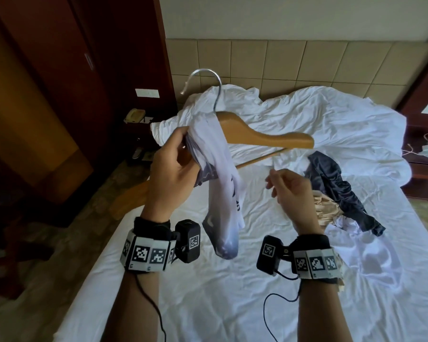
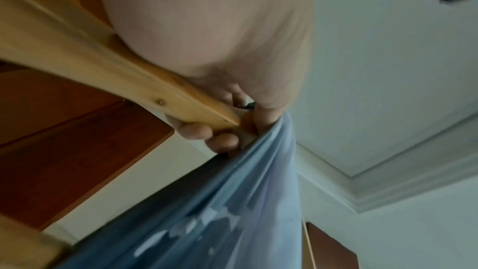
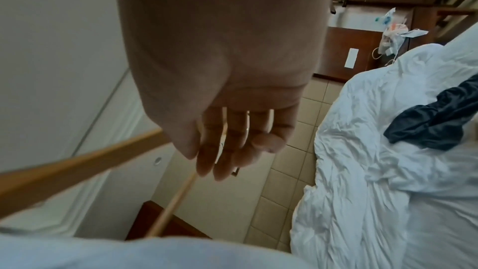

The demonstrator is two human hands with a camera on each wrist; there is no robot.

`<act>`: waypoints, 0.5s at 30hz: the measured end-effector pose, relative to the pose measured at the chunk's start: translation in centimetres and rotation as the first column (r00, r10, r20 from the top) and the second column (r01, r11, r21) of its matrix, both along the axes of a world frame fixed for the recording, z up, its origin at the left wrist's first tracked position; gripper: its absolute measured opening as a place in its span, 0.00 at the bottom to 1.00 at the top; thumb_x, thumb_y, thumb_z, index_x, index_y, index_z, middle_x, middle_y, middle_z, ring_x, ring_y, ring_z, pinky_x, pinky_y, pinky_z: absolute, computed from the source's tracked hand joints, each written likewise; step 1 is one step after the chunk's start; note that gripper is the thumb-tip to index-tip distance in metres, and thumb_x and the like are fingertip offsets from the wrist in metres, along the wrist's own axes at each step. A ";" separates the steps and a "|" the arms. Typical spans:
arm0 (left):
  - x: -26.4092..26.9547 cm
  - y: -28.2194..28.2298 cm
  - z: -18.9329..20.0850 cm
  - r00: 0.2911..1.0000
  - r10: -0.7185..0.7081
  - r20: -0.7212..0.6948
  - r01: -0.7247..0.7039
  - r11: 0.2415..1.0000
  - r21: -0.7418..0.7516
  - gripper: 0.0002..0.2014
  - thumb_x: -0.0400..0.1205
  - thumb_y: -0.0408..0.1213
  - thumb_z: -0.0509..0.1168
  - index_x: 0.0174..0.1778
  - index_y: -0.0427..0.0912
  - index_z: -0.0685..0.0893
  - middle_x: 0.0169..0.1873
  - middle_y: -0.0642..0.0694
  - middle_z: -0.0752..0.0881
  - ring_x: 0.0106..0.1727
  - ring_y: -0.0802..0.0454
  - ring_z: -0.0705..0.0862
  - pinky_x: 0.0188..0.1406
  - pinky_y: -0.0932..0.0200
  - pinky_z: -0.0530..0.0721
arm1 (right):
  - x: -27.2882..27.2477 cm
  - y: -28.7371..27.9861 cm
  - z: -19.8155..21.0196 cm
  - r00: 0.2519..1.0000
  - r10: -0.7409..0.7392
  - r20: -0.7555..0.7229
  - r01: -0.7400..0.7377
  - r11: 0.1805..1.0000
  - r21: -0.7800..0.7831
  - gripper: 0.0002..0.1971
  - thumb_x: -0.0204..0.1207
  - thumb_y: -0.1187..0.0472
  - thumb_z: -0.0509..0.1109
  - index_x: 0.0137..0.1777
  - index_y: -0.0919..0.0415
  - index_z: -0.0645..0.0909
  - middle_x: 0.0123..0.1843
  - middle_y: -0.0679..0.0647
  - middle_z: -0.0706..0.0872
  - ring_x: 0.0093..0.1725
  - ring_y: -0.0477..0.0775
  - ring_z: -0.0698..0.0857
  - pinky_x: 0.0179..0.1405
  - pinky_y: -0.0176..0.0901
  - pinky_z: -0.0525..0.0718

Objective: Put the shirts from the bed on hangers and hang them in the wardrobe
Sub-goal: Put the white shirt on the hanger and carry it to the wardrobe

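My left hand (image 1: 173,164) grips the left arm of a wooden hanger (image 1: 265,137) together with a bunched white shirt (image 1: 225,193) that hangs down from it. In the left wrist view the fingers (image 2: 217,136) curl round the hanger (image 2: 108,64) and the pale blue-white fabric (image 2: 232,201). The hanger's metal hook (image 1: 208,80) points up. My right hand (image 1: 289,188) hovers just right of the shirt, below the hanger's bar, fingers loosely bent and holding nothing; the right wrist view shows its relaxed fingers (image 3: 232,146). A dark navy shirt (image 1: 336,183) and a beige garment (image 1: 326,206) lie on the bed.
The bed (image 1: 208,292) has a white sheet and a crumpled duvet (image 1: 319,119) near the tiled headboard. A dark wooden wardrobe (image 1: 59,82) stands at the left. Nightstands sit at both sides, the left one (image 1: 136,119) carrying a telephone. Another white garment (image 1: 376,255) lies at the right.
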State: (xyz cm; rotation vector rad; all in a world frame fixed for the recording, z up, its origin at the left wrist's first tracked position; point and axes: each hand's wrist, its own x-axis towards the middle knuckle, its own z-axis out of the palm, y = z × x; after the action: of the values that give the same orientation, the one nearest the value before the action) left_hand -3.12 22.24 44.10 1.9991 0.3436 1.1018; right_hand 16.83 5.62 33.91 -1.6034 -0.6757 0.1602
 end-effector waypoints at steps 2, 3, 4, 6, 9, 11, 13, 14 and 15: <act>0.1 -0.1 0.2 0.998 -0.014 0.065 0.016 0.999 -0.031 0.16 0.83 0.22 0.70 0.65 0.36 0.83 0.50 0.45 0.90 0.50 0.45 0.89 0.47 0.53 0.86 | -0.2 0.6 -0.6 1.000 0.021 -0.013 -0.021 0.999 -0.030 0.11 0.90 0.57 0.70 0.48 0.57 0.91 0.42 0.51 0.93 0.33 0.50 0.86 0.35 0.49 0.80; 0.1 -0.1 0.3 0.996 -0.025 0.082 0.029 0.998 -0.051 0.17 0.82 0.20 0.70 0.65 0.36 0.83 0.49 0.44 0.90 0.49 0.41 0.88 0.45 0.51 0.85 | -0.4 0.9 -0.6 0.999 0.038 -0.034 -0.039 0.999 -0.022 0.09 0.90 0.58 0.69 0.51 0.57 0.91 0.45 0.51 0.94 0.35 0.51 0.87 0.34 0.49 0.82; 0.1 0.0 0.3 0.995 -0.037 0.088 0.043 0.997 -0.072 0.18 0.82 0.20 0.70 0.66 0.36 0.83 0.49 0.43 0.90 0.48 0.38 0.88 0.43 0.47 0.85 | -0.6 1.3 -0.6 0.996 0.065 -0.054 -0.066 0.998 -0.013 0.08 0.90 0.58 0.69 0.54 0.56 0.91 0.48 0.50 0.95 0.37 0.51 0.88 0.34 0.46 0.82; 0.2 0.1 0.4 0.994 -0.066 0.084 0.074 0.993 -0.091 0.18 0.82 0.19 0.70 0.66 0.36 0.83 0.49 0.45 0.91 0.48 0.46 0.89 0.43 0.50 0.85 | -1.1 2.1 -0.6 0.987 0.126 -0.095 -0.126 0.992 -0.001 0.07 0.90 0.59 0.69 0.58 0.57 0.90 0.51 0.49 0.95 0.38 0.51 0.89 0.34 0.42 0.83; 0.2 0.0 0.4 0.989 -0.135 0.056 0.139 0.986 -0.090 0.18 0.82 0.18 0.70 0.67 0.36 0.83 0.53 0.46 0.91 0.56 0.52 0.90 0.53 0.59 0.84 | -2.0 3.1 -0.5 0.969 0.197 -0.151 -0.203 0.979 -0.023 0.08 0.91 0.62 0.68 0.56 0.59 0.89 0.45 0.46 0.93 0.36 0.49 0.88 0.32 0.39 0.82; 0.2 -0.2 0.6 0.983 -0.180 0.037 0.182 0.979 -0.087 0.19 0.83 0.19 0.70 0.67 0.40 0.83 0.54 0.47 0.92 0.59 0.51 0.90 0.56 0.59 0.85 | -2.5 3.5 -0.5 0.957 0.237 -0.169 -0.254 0.963 -0.090 0.11 0.91 0.61 0.66 0.52 0.60 0.89 0.39 0.48 0.92 0.33 0.50 0.87 0.30 0.40 0.80; 0.1 -0.3 0.5 0.977 -0.212 0.008 0.212 0.974 -0.080 0.20 0.83 0.19 0.69 0.69 0.40 0.83 0.55 0.49 0.92 0.60 0.52 0.90 0.57 0.59 0.85 | -3.1 3.8 -0.5 0.938 0.273 -0.212 -0.309 0.938 -0.157 0.15 0.90 0.59 0.65 0.45 0.62 0.87 0.34 0.52 0.89 0.32 0.50 0.82 0.29 0.41 0.77; 0.1 -0.3 0.4 0.975 -0.220 -0.005 0.220 0.973 -0.075 0.20 0.83 0.19 0.69 0.69 0.38 0.83 0.55 0.50 0.91 0.60 0.52 0.90 0.57 0.60 0.84 | -3.3 3.9 -0.7 0.927 0.289 -0.240 -0.335 0.925 -0.179 0.17 0.88 0.56 0.65 0.42 0.66 0.85 0.33 0.55 0.86 0.32 0.51 0.80 0.30 0.42 0.75; 0.1 -0.3 0.3 0.974 -0.225 -0.016 0.224 0.972 -0.070 0.19 0.83 0.19 0.69 0.69 0.37 0.83 0.55 0.50 0.91 0.60 0.53 0.90 0.56 0.60 0.84 | -3.6 3.8 -0.7 0.916 0.304 -0.262 -0.360 0.911 -0.201 0.20 0.83 0.53 0.65 0.40 0.71 0.81 0.32 0.58 0.83 0.33 0.52 0.77 0.31 0.43 0.72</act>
State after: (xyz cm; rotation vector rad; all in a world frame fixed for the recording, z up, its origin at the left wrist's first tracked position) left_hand -3.07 21.98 44.44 1.9386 0.1593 0.9132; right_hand 13.26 9.44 33.18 -1.6600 -0.7711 0.6945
